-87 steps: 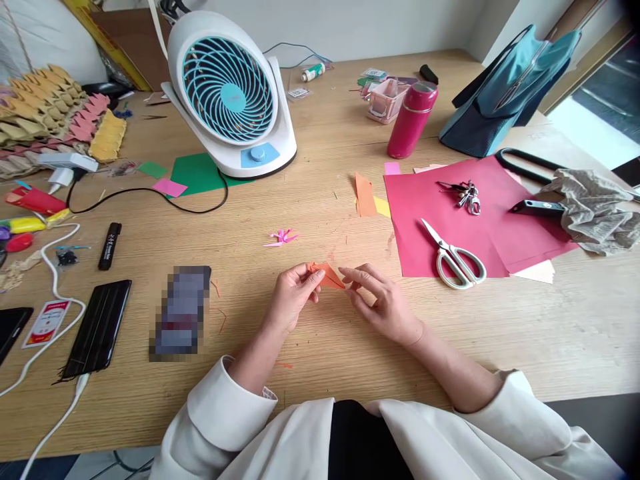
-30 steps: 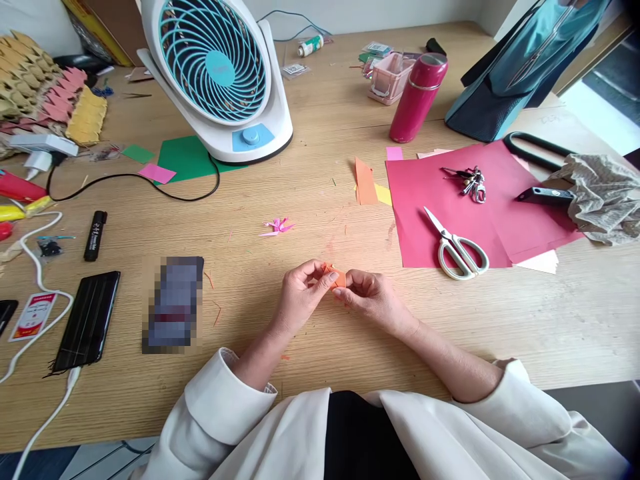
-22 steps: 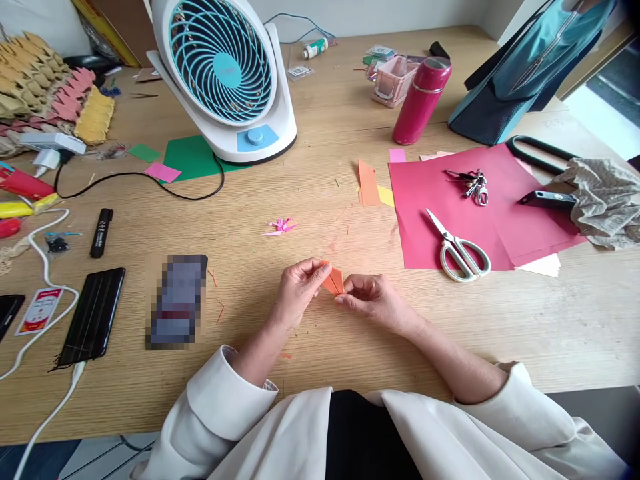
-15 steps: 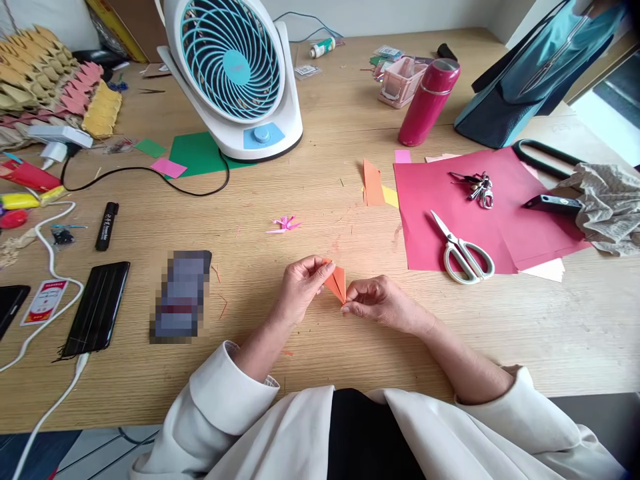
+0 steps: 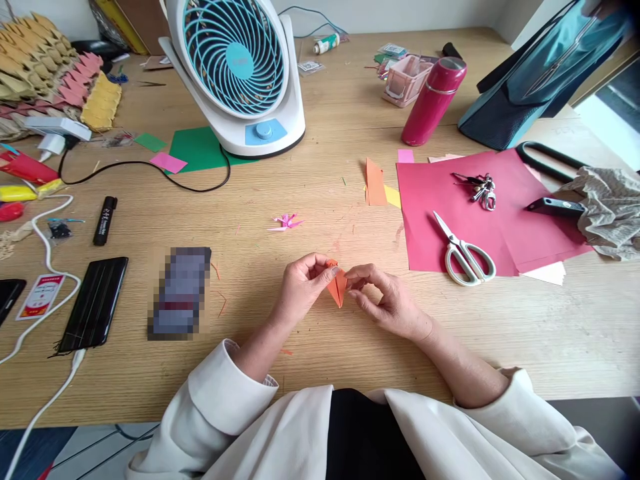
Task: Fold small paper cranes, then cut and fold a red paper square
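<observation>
A small piece of folded orange paper point(image 5: 338, 291), pointed at its lower end with a slit down its middle, is pinched at its upper part by my left hand point(image 5: 303, 285). My right hand point(image 5: 385, 301) is beside its right edge, thumb and index finger apart, the index fingertip at or very near the paper. Beyond my hands lies a small folded pink paper crane point(image 5: 287, 222). A strip of orange paper point(image 5: 374, 182) rests further back, over a bit of yellow paper point(image 5: 393, 196).
White-handled scissors point(image 5: 463, 252) and keys point(image 5: 484, 190) lie on red paper sheets point(image 5: 425, 220) to the right. A fan point(image 5: 263, 133) stands at the back, near a pink flask point(image 5: 433, 103). Phones point(image 5: 96, 303), a marker point(image 5: 105, 221) and cables occupy the left.
My right thumb and finger have come off the paper's lower point and spread, moving up along its right edge. The orange paper has turned slightly, its point now facing down.
</observation>
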### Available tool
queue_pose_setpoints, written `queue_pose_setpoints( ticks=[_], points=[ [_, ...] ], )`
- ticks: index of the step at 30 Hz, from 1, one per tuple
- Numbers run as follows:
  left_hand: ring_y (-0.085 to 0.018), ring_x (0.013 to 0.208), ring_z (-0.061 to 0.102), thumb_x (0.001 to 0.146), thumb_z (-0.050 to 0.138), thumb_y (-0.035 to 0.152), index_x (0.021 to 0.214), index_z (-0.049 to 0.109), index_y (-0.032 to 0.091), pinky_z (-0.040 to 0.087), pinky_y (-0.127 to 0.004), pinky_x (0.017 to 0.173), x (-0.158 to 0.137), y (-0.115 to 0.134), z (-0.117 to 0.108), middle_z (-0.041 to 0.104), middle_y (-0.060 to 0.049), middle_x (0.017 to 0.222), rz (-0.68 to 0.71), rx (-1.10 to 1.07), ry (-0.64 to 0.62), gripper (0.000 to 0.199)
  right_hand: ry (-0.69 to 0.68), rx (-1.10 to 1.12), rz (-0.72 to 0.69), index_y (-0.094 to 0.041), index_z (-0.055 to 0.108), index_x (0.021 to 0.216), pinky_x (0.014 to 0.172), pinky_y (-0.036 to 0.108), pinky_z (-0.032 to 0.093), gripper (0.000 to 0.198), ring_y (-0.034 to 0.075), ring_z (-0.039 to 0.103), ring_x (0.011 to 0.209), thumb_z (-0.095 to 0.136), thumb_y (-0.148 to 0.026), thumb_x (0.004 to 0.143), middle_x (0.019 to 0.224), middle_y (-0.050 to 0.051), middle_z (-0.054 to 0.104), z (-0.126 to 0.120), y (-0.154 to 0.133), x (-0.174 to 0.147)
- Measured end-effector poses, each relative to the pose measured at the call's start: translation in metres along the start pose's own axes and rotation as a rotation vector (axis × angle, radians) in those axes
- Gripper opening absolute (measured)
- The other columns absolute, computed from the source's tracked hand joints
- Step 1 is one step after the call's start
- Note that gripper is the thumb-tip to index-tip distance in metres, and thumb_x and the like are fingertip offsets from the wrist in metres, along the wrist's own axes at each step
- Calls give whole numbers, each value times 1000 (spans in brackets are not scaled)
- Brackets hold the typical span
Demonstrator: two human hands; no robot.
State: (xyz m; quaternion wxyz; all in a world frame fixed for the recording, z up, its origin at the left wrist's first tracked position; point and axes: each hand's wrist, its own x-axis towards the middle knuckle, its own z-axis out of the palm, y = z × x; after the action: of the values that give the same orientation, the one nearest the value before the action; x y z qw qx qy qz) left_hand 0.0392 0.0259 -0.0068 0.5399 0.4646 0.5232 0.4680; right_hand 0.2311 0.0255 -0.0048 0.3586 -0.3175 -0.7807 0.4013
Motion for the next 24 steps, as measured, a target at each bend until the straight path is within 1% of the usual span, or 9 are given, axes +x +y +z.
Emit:
queue_pose_setpoints(
  ticks=[4, 7, 9, 11, 15, 17, 21, 24],
  points=[
    [-7, 50, 45, 78, 76, 41, 81, 67, 16, 36, -21, 47, -2, 0, 0, 63, 2, 68, 38, 30, -36, 26, 28, 74, 111, -20, 62, 97, 73, 26, 53, 7, 13, 66, 76, 59, -15, 93, 85, 2, 70, 4, -4, 2],
    [-7, 47, 44, 87, 66, 46, 82, 67, 16, 35, -21, 44, -3, 2, -1, 59, 2, 64, 40, 23, -56, 31, 43, 95, 146, -20, 63, 93, 70, 24, 51, 6, 12, 64, 72, 60, -15, 92, 81, 0, 69, 6, -3, 2],
    [-7, 47, 43, 91, 61, 45, 79, 65, 16, 34, -21, 43, -4, 2, -1, 56, 2, 62, 50, 24, -63, 31, 38, 92, 145, -20, 63, 93, 70, 24, 51, 6, 12, 63, 72, 60, -16, 92, 80, 0, 69, 7, -2, 1],
    [-8, 48, 43, 91, 62, 41, 77, 64, 17, 35, -21, 45, -4, 2, -2, 55, 3, 61, 82, 58, -60, 28, 34, 78, 134, -20, 63, 93, 70, 24, 50, 6, 12, 63, 72, 60, -15, 92, 80, -1, 69, 7, -2, 1],
    [-8, 53, 44, 90, 61, 31, 68, 58, 17, 37, -21, 53, -4, 0, -1, 54, 4, 60, 191, 262, 32, 26, 21, 48, 114, -20, 63, 93, 71, 25, 51, 7, 12, 63, 72, 58, -15, 93, 81, 0, 69, 7, -4, 0],
    [-9, 55, 45, 90, 60, 30, 66, 55, 17, 37, -22, 54, -6, 1, 0, 54, 4, 60, 212, 329, 61, 27, 13, 39, 109, -20, 63, 93, 71, 25, 51, 7, 13, 64, 73, 58, -16, 93, 81, 1, 69, 6, -4, 1],
    [-11, 61, 53, 92, 57, 31, 72, 61, 17, 42, -22, 59, -6, 4, 1, 61, 1, 66, 193, 283, -3, 25, 14, 23, 78, -20, 63, 95, 71, 26, 52, 7, 14, 65, 75, 57, -16, 94, 83, 2, 69, 5, -3, 1],
    [-11, 62, 53, 90, 61, 35, 73, 63, 17, 42, -22, 59, -5, 4, 0, 62, 1, 68, 154, 225, -12, 25, 7, 9, 36, -20, 62, 101, 73, 27, 53, 13, 14, 65, 78, 53, -14, 94, 89, 3, 69, 4, -3, 1]
  ],
)
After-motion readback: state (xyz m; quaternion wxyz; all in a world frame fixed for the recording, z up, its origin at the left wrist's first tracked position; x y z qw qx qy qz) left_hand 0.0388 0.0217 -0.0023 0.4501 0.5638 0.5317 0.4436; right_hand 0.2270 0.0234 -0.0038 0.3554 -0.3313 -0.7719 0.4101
